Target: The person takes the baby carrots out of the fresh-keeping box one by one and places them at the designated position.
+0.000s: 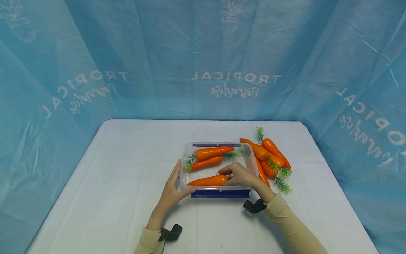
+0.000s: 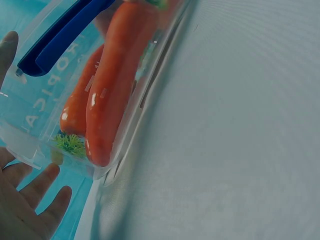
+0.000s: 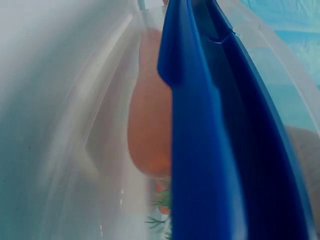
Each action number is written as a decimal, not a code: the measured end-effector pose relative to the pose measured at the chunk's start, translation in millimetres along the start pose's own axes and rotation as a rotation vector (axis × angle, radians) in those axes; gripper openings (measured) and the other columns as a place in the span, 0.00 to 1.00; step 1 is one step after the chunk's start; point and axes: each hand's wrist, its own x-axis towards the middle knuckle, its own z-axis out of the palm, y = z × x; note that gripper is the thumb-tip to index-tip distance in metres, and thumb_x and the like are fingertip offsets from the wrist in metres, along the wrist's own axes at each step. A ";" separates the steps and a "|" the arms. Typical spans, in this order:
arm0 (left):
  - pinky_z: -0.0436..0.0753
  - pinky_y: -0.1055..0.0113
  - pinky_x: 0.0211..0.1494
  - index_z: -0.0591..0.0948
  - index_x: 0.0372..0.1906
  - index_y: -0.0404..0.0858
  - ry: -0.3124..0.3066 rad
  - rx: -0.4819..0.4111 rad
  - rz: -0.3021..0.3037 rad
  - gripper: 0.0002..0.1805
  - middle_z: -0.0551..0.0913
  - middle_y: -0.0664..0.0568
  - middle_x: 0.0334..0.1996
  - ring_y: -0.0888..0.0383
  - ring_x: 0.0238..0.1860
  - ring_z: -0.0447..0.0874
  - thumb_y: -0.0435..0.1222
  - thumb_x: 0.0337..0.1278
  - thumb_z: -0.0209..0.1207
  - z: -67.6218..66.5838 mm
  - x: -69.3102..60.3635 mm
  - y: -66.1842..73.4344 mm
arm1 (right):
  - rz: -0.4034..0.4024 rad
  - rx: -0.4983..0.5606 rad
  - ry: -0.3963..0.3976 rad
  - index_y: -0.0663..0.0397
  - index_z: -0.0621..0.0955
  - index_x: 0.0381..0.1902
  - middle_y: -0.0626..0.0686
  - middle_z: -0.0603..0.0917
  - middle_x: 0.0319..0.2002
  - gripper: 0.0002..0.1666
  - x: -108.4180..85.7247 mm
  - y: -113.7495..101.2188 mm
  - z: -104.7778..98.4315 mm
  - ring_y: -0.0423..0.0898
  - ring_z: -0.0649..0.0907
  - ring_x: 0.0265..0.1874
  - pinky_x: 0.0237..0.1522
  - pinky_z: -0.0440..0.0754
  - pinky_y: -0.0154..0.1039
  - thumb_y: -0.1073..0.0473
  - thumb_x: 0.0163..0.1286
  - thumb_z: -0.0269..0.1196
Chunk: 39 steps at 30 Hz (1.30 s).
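Right grip (image 1: 240,175) pinches 1 carrot (image 1: 207,181) inside the box (image 1: 219,188) the spread left grip (image 1: 171,191) touches.

Site presents as an improvised curtained booth, type of building not determinable: printed blue curtains (image 1: 165,46) hang beyond and either side of the fingers (image 1: 225,169), a white-topped table (image 1: 133,162) beneath them.

Clear approach to the box (image 1: 206,172) runs over the table (image 1: 136,165) from 10 to 12 o'clock. Obstructions noted: carrot pile (image 1: 260,152) at 2 to 3, right hand (image 1: 238,175) at 4, blue flap (image 1: 220,193) at 6, left hand (image 1: 172,191) at 8 to 9. Inside, passable floor lies between two far carrots (image 1: 211,152) at 11 and the near carrot (image 1: 208,181) at 7.
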 end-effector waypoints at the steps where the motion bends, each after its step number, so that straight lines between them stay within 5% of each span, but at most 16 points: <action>1: 0.65 0.49 0.72 0.47 0.76 0.51 -0.002 -0.001 -0.004 0.59 0.48 0.54 0.77 0.50 0.76 0.51 0.41 0.41 0.73 -0.2 0.0 1.5 | -0.004 0.007 0.014 0.68 0.81 0.51 0.60 0.86 0.47 0.26 -0.2 -0.2 0.0 0.53 0.85 0.48 0.50 0.85 0.43 0.66 0.52 0.71; 9: 0.61 0.43 0.71 0.49 0.75 0.35 -0.012 -0.017 -0.009 0.56 0.49 0.41 0.76 0.40 0.75 0.51 0.35 0.42 0.71 -6.8 -2.3 29.8 | 0.003 0.042 0.112 0.62 0.81 0.53 0.56 0.86 0.50 0.30 -1.8 -2.7 -0.1 0.50 0.84 0.50 0.55 0.82 0.46 0.58 0.52 0.74; 19: 0.65 0.49 0.71 0.47 0.76 0.52 0.003 -0.007 0.018 0.59 0.48 0.54 0.77 0.51 0.76 0.52 0.41 0.40 0.73 1.8 0.1 -3.7 | -0.009 0.014 0.282 0.58 0.83 0.50 0.56 0.87 0.45 0.28 -3.1 -4.8 -2.1 0.50 0.86 0.44 0.46 0.86 0.42 0.54 0.51 0.74; 29: 0.67 0.48 0.71 0.47 0.76 0.53 0.000 -0.006 0.026 0.60 0.48 0.54 0.77 0.50 0.76 0.52 0.42 0.39 0.73 0.1 0.5 -0.4 | 0.040 0.082 0.375 0.53 0.85 0.48 0.54 0.88 0.45 0.26 -5.2 -6.5 -3.7 0.50 0.85 0.46 0.47 0.85 0.42 0.52 0.50 0.75; 39: 0.66 0.45 0.70 0.48 0.76 0.44 -0.004 -0.018 -0.002 0.60 0.48 0.48 0.77 0.46 0.74 0.54 0.35 0.39 0.73 0.2 2.6 -2.7 | -0.024 0.095 0.465 0.49 0.86 0.47 0.52 0.88 0.43 0.25 -6.1 -8.0 -4.0 0.49 0.86 0.44 0.47 0.85 0.44 0.52 0.49 0.76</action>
